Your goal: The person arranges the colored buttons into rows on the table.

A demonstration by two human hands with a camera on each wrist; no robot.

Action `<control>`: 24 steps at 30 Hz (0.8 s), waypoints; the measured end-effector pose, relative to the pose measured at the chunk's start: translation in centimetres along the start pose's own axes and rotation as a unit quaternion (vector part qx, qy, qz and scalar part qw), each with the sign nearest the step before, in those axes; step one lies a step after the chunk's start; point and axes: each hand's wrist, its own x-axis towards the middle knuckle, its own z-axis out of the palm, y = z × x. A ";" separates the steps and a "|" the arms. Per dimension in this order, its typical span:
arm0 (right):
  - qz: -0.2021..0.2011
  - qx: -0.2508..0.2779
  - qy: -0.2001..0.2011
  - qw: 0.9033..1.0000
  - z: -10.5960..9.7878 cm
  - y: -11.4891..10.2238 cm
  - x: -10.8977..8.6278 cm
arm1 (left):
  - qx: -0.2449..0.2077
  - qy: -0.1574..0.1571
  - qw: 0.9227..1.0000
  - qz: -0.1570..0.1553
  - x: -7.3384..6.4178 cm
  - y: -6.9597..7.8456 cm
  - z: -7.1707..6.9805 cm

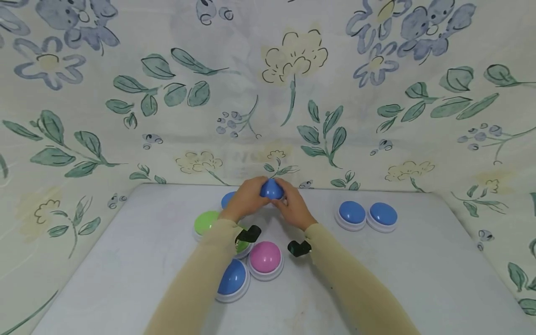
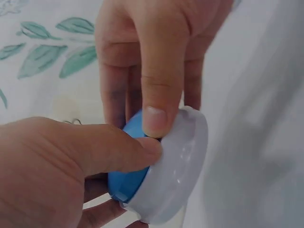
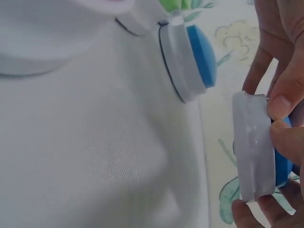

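Observation:
A dome-shaped push button (image 1: 272,190), blue on a white round base, is between both hands near the table's far edge. My left hand (image 1: 248,199) grips its left side, and my right hand (image 1: 295,205) grips its right. In the left wrist view, the two thumbs press close together where the blue dome meets the white base (image 2: 178,164). The right wrist view has the button tilted on its side, its base (image 3: 254,147) apart from the tabletop, with fingers around the rim. Part of the dome is hidden by the fingers.
Left on the white table (image 1: 125,260) are a partly hidden blue button (image 1: 226,199), a green button (image 1: 205,222), another green one (image 1: 243,245) behind the sleeve, a pink button (image 1: 265,257) and a blue button (image 1: 232,278). Two blue buttons (image 1: 352,212) stand right. Flowered cloth (image 1: 268,107) rises behind.

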 end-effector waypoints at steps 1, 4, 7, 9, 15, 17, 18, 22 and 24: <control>0.000 -0.001 0.003 1.000 -0.1 0.0 -0.2 | -0.001 0.000 1.000 0.001 -0.1 0.2 0.1; 0.000 0.005 0.008 1.000 -0.5 -0.2 -0.6 | 0.001 -0.003 1.000 0.005 -0.2 0.7 0.3; 0.002 0.007 0.008 1.000 -0.7 -0.3 -1.1 | 0.003 -0.005 1.000 0.008 -0.4 1.0 0.5; 0.006 0.004 0.005 1.000 -0.8 -0.3 -1.4 | 0.004 -0.005 1.000 0.010 -0.6 1.1 0.8; 0.011 -0.017 0.008 1.000 -1.1 -0.3 -2.4 | -0.002 -0.002 1.000 0.014 -1.1 1.5 1.7; 0.015 -0.015 0.011 1.000 -1.3 -0.3 -2.7 | -0.004 -0.001 1.000 0.013 -1.4 1.8 1.9; 0.016 -0.014 0.013 1.000 -1.4 -0.4 -2.9 | -0.002 -0.001 1.000 0.011 -1.6 2.0 1.9; 0.020 -0.016 0.015 1.000 -1.8 -0.5 -3.5 | 0.009 0.001 1.000 0.011 -1.9 2.6 2.3; 0.022 -0.020 0.016 0.999 -2.0 -0.5 -3.8 | 0.015 -0.001 1.000 0.010 -2.0 2.9 2.5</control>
